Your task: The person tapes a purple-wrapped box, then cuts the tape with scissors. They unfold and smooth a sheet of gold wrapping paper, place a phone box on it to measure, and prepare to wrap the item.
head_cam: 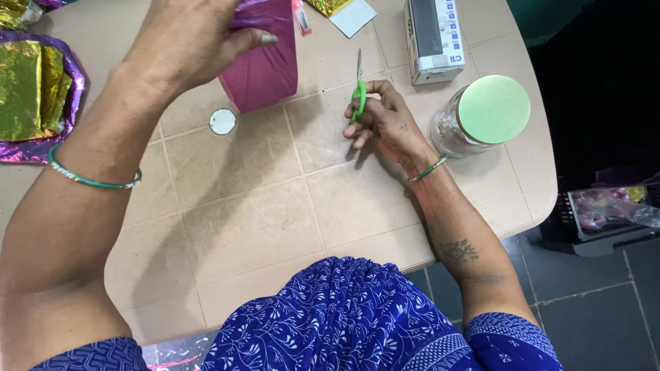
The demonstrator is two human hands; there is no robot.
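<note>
My left hand is raised over the table's far side and grips a sheet of magenta foil paper by its upper edge; the sheet hangs down toward the table. My right hand rests on the beige table and holds green-handled scissors, blades pointing away from me. A small white round disc lies on the table just below the magenta sheet. Both wrists wear green bangles.
A glass jar with a pale green lid stands right of my right hand. A white and grey box lies behind it. Gold and purple foil sheets are piled at the left edge. A basket sits on the floor at right.
</note>
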